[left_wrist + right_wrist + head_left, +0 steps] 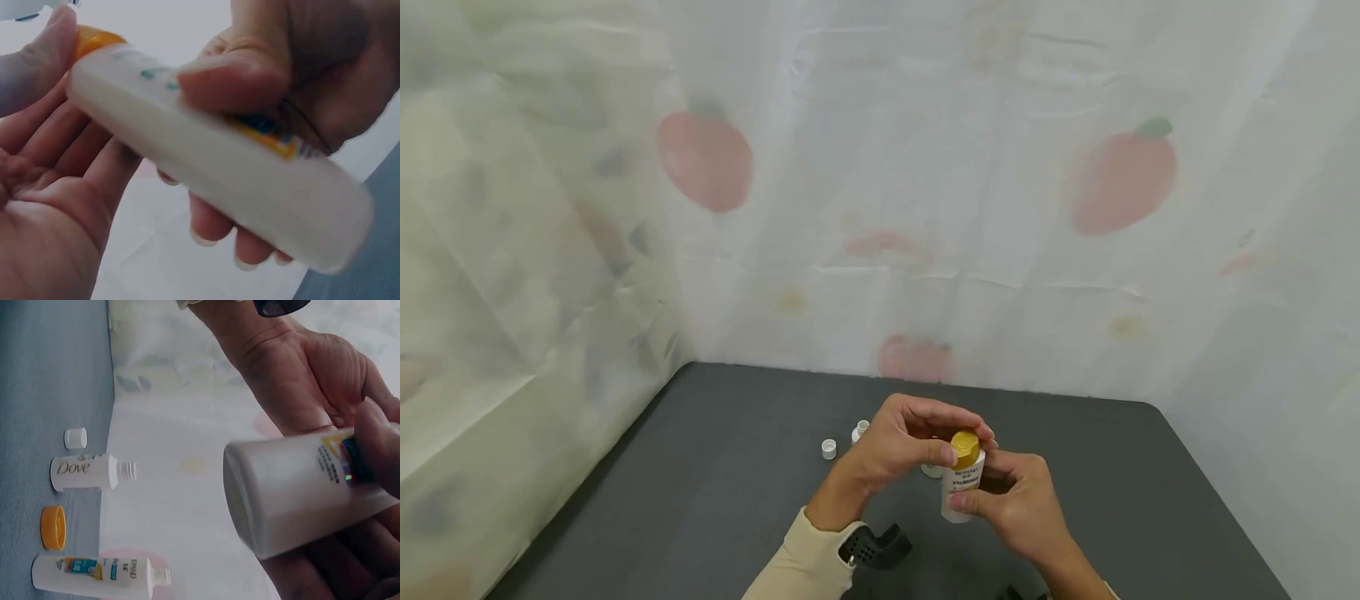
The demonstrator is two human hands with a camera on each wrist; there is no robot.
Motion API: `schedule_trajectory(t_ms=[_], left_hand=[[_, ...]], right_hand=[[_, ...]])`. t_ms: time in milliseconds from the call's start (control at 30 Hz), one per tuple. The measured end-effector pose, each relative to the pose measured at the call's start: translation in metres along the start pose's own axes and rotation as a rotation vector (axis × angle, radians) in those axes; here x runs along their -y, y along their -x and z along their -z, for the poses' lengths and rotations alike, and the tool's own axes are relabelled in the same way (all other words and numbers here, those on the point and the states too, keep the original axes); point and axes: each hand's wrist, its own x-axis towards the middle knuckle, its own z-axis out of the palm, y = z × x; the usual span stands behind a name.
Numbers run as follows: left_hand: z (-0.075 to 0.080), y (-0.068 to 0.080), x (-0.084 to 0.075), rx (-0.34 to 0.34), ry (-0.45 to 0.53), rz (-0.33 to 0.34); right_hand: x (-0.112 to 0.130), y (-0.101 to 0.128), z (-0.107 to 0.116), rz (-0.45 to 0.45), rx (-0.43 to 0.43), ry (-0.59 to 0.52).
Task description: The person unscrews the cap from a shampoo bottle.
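In the head view my right hand [1018, 500] grips a white plastic bottle [957, 510] round its body, with the thumb across the printed label. My left hand [887, 442] holds the bottle's yellow cap [966, 446], thumb on one side and fingers on the far side. The left wrist view shows the left thumb against the orange-yellow cap [95, 39], which sits on the bottle. The bottle slants there, its flat base to the lower right. The base end of the bottle [294, 494] faces the camera in the right wrist view; the cap is out of that view.
On the dark table [647, 500] stand an uncapped Dove bottle [81, 472] and an uncapped white bottle [94, 577] with a blue label. A small white cap [75, 438] and a yellow cap [54, 527] lie near them. A fruit-printed curtain [985, 167] hangs behind.
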Motion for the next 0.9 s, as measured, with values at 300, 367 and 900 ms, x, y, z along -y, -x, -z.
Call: schedule_trajectory(t_ms=[300,367,900], left_hand=[[-0.017,0.000,0.012,-0.286,-0.192,-0.010],[-0.019,-0.001,0.013,-0.338,-0.220,-0.020],[-0.030,-0.010,0.018,-0.402,-0.298,-0.090]], right_hand=[[0.006,0.002,-0.010,-0.002,-0.204,0.177],[0.006,0.002,-0.013,0.024,-0.246,0.212],[0.004,0.002,-0.022,0.129,-0.324,0.304]])
